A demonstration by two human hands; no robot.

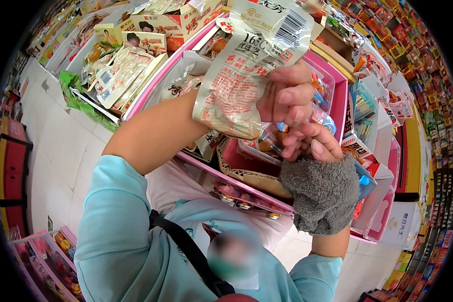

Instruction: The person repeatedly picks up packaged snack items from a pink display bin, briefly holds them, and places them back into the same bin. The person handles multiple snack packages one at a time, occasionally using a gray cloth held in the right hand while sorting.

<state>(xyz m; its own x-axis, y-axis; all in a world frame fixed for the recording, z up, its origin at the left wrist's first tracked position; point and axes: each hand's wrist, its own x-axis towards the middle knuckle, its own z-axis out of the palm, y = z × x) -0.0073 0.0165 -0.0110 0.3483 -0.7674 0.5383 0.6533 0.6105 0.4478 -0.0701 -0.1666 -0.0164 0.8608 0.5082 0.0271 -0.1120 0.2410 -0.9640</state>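
In my left hand (289,93) is a silvery, vacuum-packed food pouch (231,93) with red print and a barcode. The pouch is raised above the pink display bin (345,100) and hides part of my left forearm. My fingers close at its right edge. Just below, my right hand (317,141) has its fingers curled near my left fingertips. A grey towel (319,194) is bunched over that hand's palm and wrist.
Under my hands, the bin holds a cardboard box (254,178) and wrapped snacks. Boxes of sealed pouches (118,73) stand at the far left, with green plastic (75,93) beside them. A white carton (403,224) sits at the right. Stocked shelves (412,40) line the right side.
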